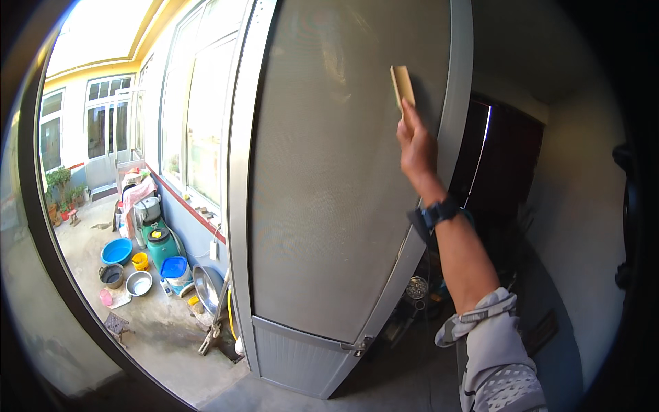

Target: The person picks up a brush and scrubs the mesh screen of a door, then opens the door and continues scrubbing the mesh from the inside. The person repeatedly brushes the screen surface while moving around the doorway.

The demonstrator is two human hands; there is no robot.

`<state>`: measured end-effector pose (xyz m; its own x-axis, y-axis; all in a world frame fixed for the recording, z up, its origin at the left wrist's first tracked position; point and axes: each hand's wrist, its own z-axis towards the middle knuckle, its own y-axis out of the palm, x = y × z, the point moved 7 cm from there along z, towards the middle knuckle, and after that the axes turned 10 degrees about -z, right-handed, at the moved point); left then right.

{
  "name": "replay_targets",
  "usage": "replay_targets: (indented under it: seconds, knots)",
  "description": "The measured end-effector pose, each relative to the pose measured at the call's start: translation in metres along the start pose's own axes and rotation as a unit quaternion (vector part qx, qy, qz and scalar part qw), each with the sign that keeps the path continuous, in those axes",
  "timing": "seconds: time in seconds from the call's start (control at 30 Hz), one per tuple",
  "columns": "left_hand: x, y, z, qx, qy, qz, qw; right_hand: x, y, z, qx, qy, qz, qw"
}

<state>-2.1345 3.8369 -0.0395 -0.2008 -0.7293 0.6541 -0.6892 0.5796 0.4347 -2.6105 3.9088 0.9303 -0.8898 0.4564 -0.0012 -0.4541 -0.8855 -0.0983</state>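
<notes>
My right hand [418, 149] grips the handle of a tan, flat-backed brush [403, 85]; its working side is turned away from me. The brush is held up against, or very close to, the upper right of a grey-brown panel [329, 195] that looks like fine mesh. This panel fills the upper part of a door with a grey metal frame [458, 77]. Below it sits a ribbed grey lower panel [293, 355], with a lever handle [359, 346] at the right. A dark watch [440, 211] is on my right wrist. My left hand is out of view.
Beyond the open doorway at left is a courtyard with a blue basin [116, 251], a metal bowl [139, 284], a green barrel [162, 247], a large metal basin [208, 288] and a small stool [116, 323]. A dark room with a round container [416, 288] lies to the right.
</notes>
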Motion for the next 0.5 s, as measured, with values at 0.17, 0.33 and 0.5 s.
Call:
replay_targets:
  seconds: [0.17,0.33,0.5]
  knots:
    - [-0.005,0.002,0.002,0.035,0.059,-0.036,0.997,-0.016,0.001,-0.094,-0.083,-0.073,0.025,0.994]
    - [-0.024,0.003,-0.016,0.018,0.029,-0.029,0.999,0.018,0.004,-0.303,-0.471,-0.084,-0.178,0.86]
    - [-0.03,-0.013,-0.028,0.018,0.007,0.0,1.0,0.035,-0.005,-0.175,-0.328,-0.152,-0.242,0.9]
